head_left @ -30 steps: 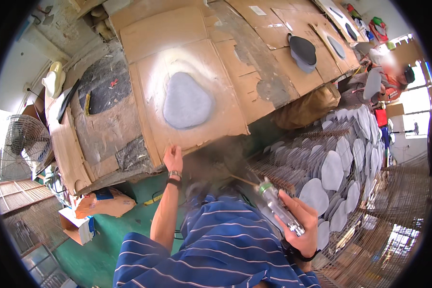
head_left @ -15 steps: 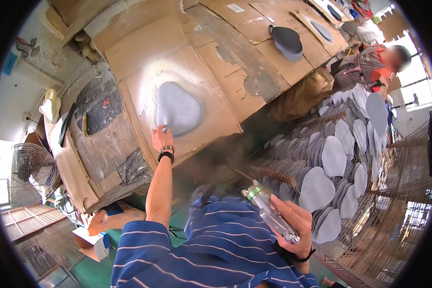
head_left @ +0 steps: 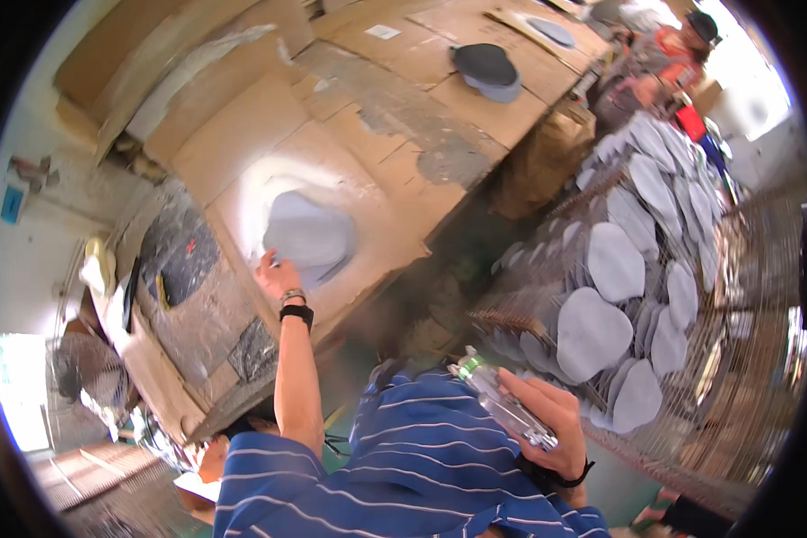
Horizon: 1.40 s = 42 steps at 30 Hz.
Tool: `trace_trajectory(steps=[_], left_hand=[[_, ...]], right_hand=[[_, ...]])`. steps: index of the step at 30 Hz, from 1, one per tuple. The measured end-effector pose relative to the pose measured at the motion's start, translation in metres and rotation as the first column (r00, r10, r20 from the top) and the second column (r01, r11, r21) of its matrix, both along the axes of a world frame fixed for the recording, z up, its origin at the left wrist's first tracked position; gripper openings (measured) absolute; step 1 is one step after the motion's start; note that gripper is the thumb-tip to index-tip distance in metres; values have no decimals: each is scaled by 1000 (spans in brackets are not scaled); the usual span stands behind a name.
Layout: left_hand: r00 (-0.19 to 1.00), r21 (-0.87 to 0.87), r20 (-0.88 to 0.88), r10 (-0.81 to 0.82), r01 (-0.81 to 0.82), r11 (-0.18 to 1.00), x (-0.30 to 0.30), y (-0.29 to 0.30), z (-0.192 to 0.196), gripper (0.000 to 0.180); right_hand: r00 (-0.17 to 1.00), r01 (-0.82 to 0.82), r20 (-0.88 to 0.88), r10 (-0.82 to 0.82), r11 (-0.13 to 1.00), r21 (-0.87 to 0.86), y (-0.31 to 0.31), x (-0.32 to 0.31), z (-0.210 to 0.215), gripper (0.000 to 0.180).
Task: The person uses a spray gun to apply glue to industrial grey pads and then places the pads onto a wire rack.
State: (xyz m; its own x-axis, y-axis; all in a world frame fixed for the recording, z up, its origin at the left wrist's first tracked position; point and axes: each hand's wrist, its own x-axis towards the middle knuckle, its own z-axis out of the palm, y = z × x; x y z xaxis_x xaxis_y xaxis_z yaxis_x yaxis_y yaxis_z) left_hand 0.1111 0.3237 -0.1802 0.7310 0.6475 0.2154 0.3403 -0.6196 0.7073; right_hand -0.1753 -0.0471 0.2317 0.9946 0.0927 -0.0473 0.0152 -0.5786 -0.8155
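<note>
A small stack of grey, rounded-triangular flat pieces (head_left: 309, 233) lies on pale-dusted cardboard; the top piece sits askew over another whose edge shows below right. My left hand (head_left: 279, 278) is closed in a pinch at the near left edge of the top piece, a dark wristband behind it. Low on the right, in front of my striped shirt, my right hand (head_left: 551, 421) wraps around a metal spray gun (head_left: 502, 399) with a green ring near its front end.
The cardboard-covered table (head_left: 377, 193) carries a dark-topped stack (head_left: 486, 70) farther back. A wire rack close on the right bears many grey pieces (head_left: 594, 334). A co-worker (head_left: 659, 67) is beyond it. A fan (head_left: 85, 372) stands at left.
The view has turned, so the table sits farther left. The top grey piece has shifted out of line with the one beneath. My right hand keeps the spray gun.
</note>
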Motion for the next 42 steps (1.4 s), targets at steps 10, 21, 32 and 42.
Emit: trace_trajectory(steps=[10,21,32,42], left_hand=[[754,434,-552,-356,624,649,121,14,90,19],[358,355,-927,112,742,569,10,54,36,34],[949,352,-299,101,12,936,6,-3,90,32],[832,395,-540,123,122,911,4,3,79,22]], right_hand=[[997,2,76,-10,994,105,-31,-36,-39,85],[966,253,20,-258,958,134,-41,-63,-62,68],[979,200,30,-201,979,25,-45,-38,-62,68],[979,204,-16,-204,978,49,-53,-36,-68,67]])
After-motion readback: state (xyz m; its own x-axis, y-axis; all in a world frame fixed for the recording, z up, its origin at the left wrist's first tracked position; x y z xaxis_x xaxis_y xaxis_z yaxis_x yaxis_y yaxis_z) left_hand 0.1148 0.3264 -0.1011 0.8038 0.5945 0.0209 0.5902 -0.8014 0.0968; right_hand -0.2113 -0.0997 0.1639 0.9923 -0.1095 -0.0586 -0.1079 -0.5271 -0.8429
